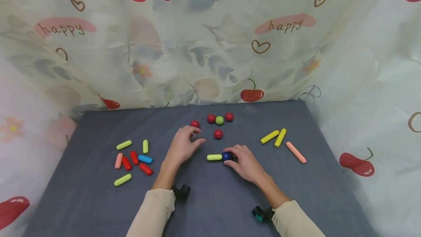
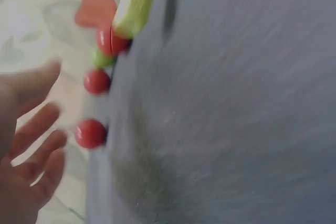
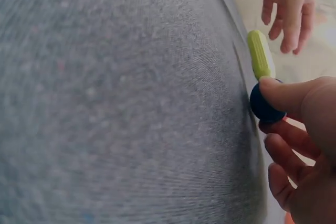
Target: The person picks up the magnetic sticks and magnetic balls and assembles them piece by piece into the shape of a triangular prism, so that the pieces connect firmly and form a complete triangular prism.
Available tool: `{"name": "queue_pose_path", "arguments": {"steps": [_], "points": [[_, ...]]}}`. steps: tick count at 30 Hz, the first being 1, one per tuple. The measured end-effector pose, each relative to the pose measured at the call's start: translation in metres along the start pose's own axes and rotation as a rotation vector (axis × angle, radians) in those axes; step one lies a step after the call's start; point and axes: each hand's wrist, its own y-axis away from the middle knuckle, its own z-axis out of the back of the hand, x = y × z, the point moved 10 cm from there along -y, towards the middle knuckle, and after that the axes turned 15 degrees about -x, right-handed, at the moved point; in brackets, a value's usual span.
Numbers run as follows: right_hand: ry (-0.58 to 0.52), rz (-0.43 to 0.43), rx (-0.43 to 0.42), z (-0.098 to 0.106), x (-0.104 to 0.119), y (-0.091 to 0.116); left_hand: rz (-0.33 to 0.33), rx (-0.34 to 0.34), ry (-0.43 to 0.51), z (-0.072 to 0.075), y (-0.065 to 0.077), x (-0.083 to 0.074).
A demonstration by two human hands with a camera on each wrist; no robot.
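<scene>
Between thumb and fingers, my right hand [image 1: 246,164] pinches a dark blue ball [image 1: 226,156] low over the grey cloth. The ball sits at the right end of a lime-green ridged stick [image 1: 214,157] that lies crosswise; in the right wrist view the stick [image 3: 258,53] meets the blue ball [image 3: 264,103] end-on. My left hand [image 1: 181,146] hovers left of the stick with fingers spread and nothing in them. Its fingertips overlap a red ball [image 1: 194,123] in the head view. Another red ball [image 1: 218,134] lies just beyond the stick.
Farther back sit two red balls [image 1: 211,119] with a green ball [image 1: 219,120] between them. At left lie several short sticks, including a blue one [image 1: 145,159] and a red one [image 1: 145,169]. Two yellow sticks [image 1: 269,136] and a peach stick [image 1: 296,152] lie at right.
</scene>
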Motion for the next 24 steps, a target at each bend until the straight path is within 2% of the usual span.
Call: {"name": "queue_pose_path", "arguments": {"steps": [2, 4, 8, 13, 16, 19, 24], "points": [[0.007, -0.003, 0.006, 0.000, -0.002, 0.000, 0.012, -0.066, -0.018, 0.005, -0.017, 0.010], [0.012, -0.005, 0.015, -0.002, -0.003, 0.001, 0.034, -0.088, -0.039, 0.004, -0.030, 0.022], [0.014, -0.001, 0.026, -0.003, -0.003, 0.003, 0.063, -0.044, -0.106, -0.007, -0.043, 0.037], [0.021, 0.014, 0.018, -0.002, -0.001, 0.005, 0.034, -0.018, -0.189, -0.015, -0.049, 0.038], [0.030, 0.019, 0.014, -0.001, 0.000, 0.005, 0.015, -0.017, -0.221, -0.015, -0.045, 0.038], [0.034, 0.028, 0.010, 0.000, 0.000, 0.004, 0.010, -0.028, -0.204, -0.009, -0.035, 0.035], [0.052, 0.030, -0.004, 0.002, -0.001, 0.002, 0.001, -0.003, -0.123, 0.003, -0.005, 0.025]]}}
